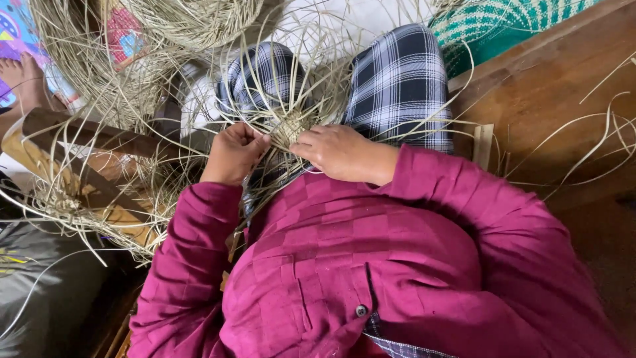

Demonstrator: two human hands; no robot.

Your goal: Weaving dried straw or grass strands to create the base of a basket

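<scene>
Magenta checked shirt (pixel 371 265), navy-white plaid cloth (pixel 397 79), pale straw strips (pixel 288 126).

Woven start (pixel 289 126) lies on the lap, between both hands (pixel 232 154).

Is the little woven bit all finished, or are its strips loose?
Unfinished. The woven patch is small, and long strips fan out loose around it. Left hand and right hand pinch its edges.

No pkgs, labels, signs or screens in view w/ any certainty; colourful printed patches top left too hidden to tell.
</scene>
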